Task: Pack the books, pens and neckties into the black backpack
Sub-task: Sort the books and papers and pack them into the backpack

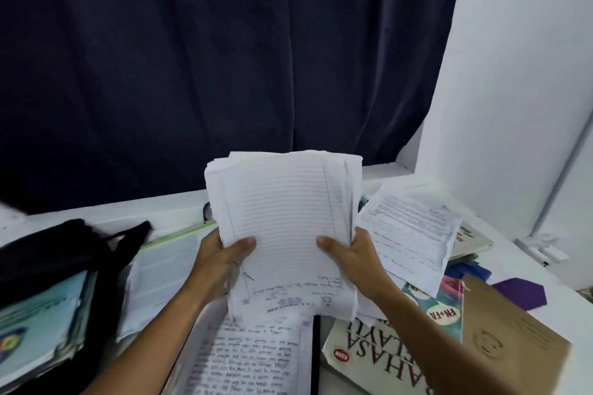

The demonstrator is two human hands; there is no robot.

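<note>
Head view: both hands are up holding a stack of lined paper (282,227), left hand (221,261) gripping its left edge, right hand (349,263) the right. Looks like mid-gather, squaring loose sheets. Backpack (48,253) sits at 9 o'clock, books already inside. Next move probably needs swinging the stack left into that opening without spilling pages.

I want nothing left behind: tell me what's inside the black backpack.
The black backpack gapes open, with several books stacked inside, pale blue cover uppermost. Anything beneath them is hidden.
</note>
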